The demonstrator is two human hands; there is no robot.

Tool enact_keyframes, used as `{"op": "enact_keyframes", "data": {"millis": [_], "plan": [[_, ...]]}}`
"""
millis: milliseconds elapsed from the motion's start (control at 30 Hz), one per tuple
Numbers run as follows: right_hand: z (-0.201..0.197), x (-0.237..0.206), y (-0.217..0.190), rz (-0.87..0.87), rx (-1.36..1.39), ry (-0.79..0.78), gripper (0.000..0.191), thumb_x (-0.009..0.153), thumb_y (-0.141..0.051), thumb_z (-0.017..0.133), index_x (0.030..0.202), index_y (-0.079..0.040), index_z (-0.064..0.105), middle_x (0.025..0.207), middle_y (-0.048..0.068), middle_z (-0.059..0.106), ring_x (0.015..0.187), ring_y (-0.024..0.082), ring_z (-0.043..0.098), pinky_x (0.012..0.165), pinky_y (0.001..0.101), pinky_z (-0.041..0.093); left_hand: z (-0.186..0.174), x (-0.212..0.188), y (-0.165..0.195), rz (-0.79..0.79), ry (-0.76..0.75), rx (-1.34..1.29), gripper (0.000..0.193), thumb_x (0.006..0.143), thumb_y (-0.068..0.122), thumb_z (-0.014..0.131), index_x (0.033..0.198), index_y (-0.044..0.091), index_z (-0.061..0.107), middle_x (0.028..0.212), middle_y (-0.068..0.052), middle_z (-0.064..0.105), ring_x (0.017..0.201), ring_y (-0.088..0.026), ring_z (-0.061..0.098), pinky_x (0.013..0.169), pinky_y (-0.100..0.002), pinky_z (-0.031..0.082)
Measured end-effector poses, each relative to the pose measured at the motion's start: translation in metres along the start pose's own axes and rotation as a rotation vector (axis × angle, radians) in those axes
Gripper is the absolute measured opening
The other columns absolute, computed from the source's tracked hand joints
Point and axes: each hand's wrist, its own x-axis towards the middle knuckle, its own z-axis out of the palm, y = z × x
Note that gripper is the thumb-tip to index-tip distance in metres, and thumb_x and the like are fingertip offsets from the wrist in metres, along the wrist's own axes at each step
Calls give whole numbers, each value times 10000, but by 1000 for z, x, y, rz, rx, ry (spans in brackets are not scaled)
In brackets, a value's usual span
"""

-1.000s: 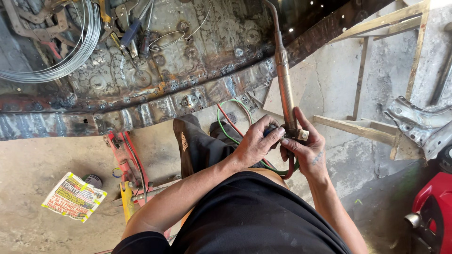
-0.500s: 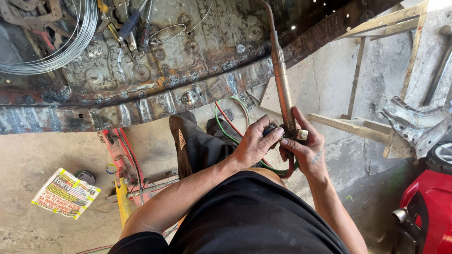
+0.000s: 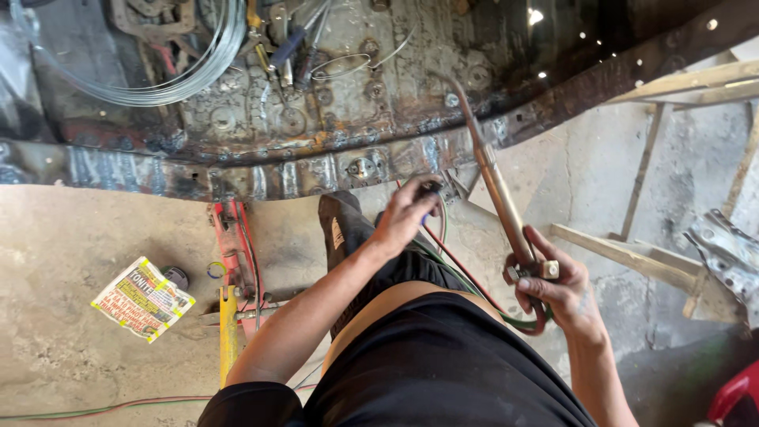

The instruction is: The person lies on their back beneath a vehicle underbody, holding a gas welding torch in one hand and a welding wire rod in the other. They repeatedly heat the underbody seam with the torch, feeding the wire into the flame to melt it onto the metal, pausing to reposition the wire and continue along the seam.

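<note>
My right hand grips the valve end of a brass gas torch. Its long tube slants up and left, with the curved tip over the rusty metal panel. Red and green hoses run from the handle down across my lap. My left hand is stretched forward, apart from the torch, with its fingers pinched on a small dark object close to the panel's welded front edge. My dark boot rests on the concrete just below that edge.
A wire coil and several hand tools lie on the panel. A red jack with a yellow handle, a printed packet and a small round cap sit on the left floor. At the right are wooden planks, a metal bracket and a red machine.
My left hand has left the torch handle and moved up and left toward the panel edge, holding the small dark object. My right hand keeps its grip on the torch.
</note>
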Motion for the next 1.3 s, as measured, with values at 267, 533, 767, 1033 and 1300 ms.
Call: {"op": "enact_keyframes", "data": {"millis": [267, 533, 767, 1033, 1300], "plan": [[0, -23, -2, 120, -78, -38, 823, 722, 86, 764, 1479, -154, 551, 981, 203, 744, 509, 149, 617, 342, 271, 476, -96, 7, 21, 236, 210, -227, 213, 1031, 40, 692, 1235, -7, 658, 1014, -107, 696, 866, -173, 654, 769, -325, 537], [-8, -29, -17, 41, 47, -261, 795, 796, 108, 780, 1515, -124, 532, 985, 201, 732, 580, 143, 630, 396, 263, 499, -76, 7, 77, 282, 95, -486, 157, 1060, 172, 599, 1207, 124, 625, 941, -102, 671, 765, -206, 626, 678, -354, 527], [-18, -35, -35, 193, -24, -203, 794, 745, 89, 784, 1468, -129, 540, 1011, 160, 749, 523, 138, 628, 308, 261, 457, -49, 8, 91, 186, -39, -595, 422, 1076, 451, 556, 1120, 36, 615, 823, -63, 579, 680, -163, 513, 584, -305, 387], [-17, -26, -15, 162, 9, -280, 741, 839, 38, 789, 1507, -135, 520, 1013, 142, 750, 560, 109, 619, 358, 230, 457, -60, 20, 77, 93, 24, -578, 401, 1046, 465, 586, 980, 70, 612, 724, -35, 507, 628, -146, 452, 551, -301, 314], [-1, -33, -11, 127, 15, -218, 750, 846, 59, 787, 1525, -128, 528, 997, 165, 743, 573, 123, 632, 373, 237, 468, -69, 17, 68, 41, 47, -603, 295, 1009, 336, 560, 929, 58, 617, 684, -30, 488, 594, -140, 411, 537, -297, 298]]}}
